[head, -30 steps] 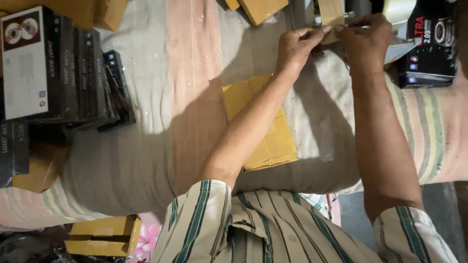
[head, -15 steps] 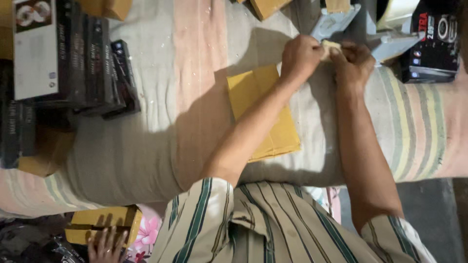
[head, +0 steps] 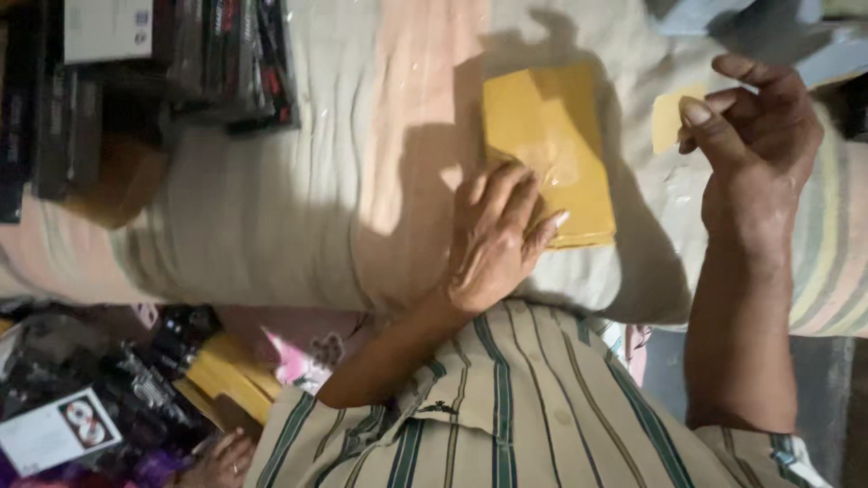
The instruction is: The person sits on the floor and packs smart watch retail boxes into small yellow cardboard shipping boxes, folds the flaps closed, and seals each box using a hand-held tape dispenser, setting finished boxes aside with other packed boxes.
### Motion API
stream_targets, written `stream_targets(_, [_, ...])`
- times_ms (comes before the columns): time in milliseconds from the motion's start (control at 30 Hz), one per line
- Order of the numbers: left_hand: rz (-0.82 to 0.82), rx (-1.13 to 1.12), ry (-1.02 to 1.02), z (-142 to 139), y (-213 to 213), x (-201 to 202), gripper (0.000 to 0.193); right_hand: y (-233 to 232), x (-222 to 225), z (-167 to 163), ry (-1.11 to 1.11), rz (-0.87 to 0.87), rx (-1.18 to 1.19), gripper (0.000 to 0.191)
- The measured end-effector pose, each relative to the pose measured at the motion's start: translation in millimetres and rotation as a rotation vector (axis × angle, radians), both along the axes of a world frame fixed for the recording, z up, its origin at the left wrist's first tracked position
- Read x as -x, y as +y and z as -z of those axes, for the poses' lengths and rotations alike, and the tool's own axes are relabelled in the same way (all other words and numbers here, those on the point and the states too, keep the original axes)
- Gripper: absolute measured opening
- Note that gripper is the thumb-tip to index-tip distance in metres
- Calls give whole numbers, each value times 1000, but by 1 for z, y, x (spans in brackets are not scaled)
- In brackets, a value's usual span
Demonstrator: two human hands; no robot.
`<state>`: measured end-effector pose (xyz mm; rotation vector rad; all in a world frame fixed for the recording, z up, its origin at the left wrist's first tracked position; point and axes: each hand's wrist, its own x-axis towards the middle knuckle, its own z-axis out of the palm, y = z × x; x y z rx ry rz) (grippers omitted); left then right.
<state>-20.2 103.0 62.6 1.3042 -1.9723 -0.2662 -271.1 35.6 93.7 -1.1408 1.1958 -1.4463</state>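
At the far left, dark glossy boxes stand packed in a row on the striped, ribbed cloth that covers the surface, one with a white printed face. Below them, at the lower left edge, another person's hand rests beside a stack of yellow cardboard pieces and a heap of dark wrapped packs.

Your left hand lies palm down with its fingers spread and flat, pressing the near edge of the stack of flat mustard-yellow paper envelopes. The stack lies on the cloth in the middle, straight ahead of you, and a clear shiny film glints on its top sheet. Nothing is gripped here; the fingers only rest on the paper.

Your right hand is raised above the cloth, well apart from the stack, its fingers loosely curled and half open, the thumb pointing left. A small pale yellow paper slip shows just beside the thumb; whether the fingers touch it cannot be told.
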Motion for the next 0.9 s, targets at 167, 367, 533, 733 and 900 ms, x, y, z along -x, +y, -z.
stream_targets(167, [25,104,-14,29,15,-6,52,-3,-46,-5,216,-162,-59,43])
stream_targets(367, [39,142,24,41,15,-11,50,-4,-78,18,559,-133,-39,42])
stream_targets(533, [40,126,42,45,16,-15,47,-7,-84,29,625,-127,-61,44])
stream_targets(733, [66,160,87,51,10,-17,43,-6,-86,29,715,-90,-40,44])
stream_targets(900, [35,173,133,55,10,-15,41,0,-88,31,793,-63,8,42])
